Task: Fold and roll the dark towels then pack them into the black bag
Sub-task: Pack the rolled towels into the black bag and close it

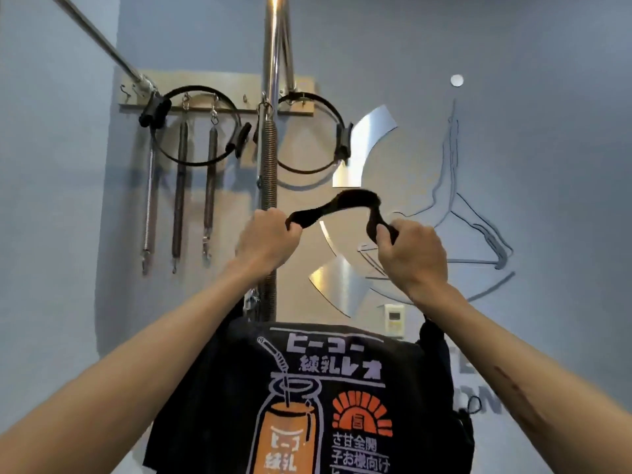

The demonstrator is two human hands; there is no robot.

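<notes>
I hold a black bag (307, 388) up in front of the wall; it is dark fabric printed with white script, an orange can and an orange sun. It hangs below my forearms. Its black strap (342, 200) arcs between my hands. My left hand (266, 241) grips the strap's left end in a fist. My right hand (410, 254) grips the right end, thumb over the strap. A second strap part (432, 331) shows under my right wrist. No towels are in view.
A blue-grey wall is close ahead. A wooden rack (219, 94) holds hanging springs and two black rings. A vertical metal pole with a long spring (268, 148) stands just behind my left hand. Metal wall art (362, 148) and a small white wall controller (393, 319) lie to the right.
</notes>
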